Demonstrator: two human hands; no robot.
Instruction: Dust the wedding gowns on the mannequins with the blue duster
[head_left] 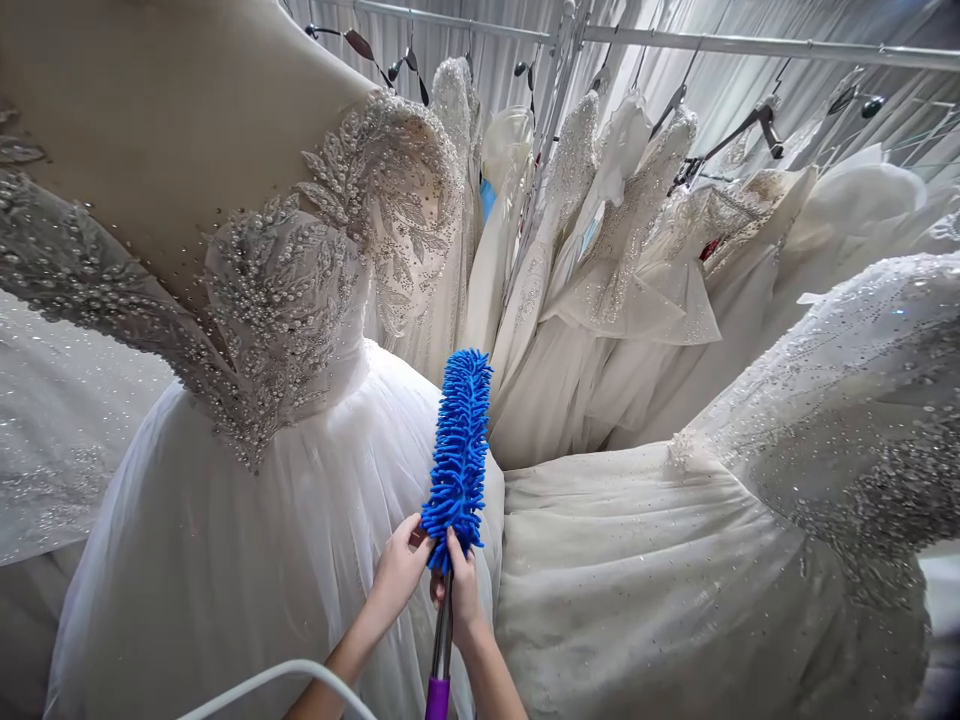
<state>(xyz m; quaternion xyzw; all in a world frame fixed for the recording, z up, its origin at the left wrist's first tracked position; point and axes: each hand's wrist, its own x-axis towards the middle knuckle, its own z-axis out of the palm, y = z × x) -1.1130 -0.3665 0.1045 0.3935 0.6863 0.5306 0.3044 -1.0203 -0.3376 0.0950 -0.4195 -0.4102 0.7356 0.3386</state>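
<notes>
on the left a beaded gown [285, 300] sits on a mannequin [150, 110], its tulle skirt spreading down toward the person's hands. the left hand [401, 570] pinches the lower fringe of the blue duster [459, 450] with a closed grip, and the right hand [461, 590] is wrapped shut around the metal handle [442, 640] just under the head, so the duster stands upright between the skirt and the sequined gown [750, 520] on the right. judging from this, light strokes that skim the tulle would do best, since the fringe could snag beads; racked dresses [615, 230] hang behind.
</notes>
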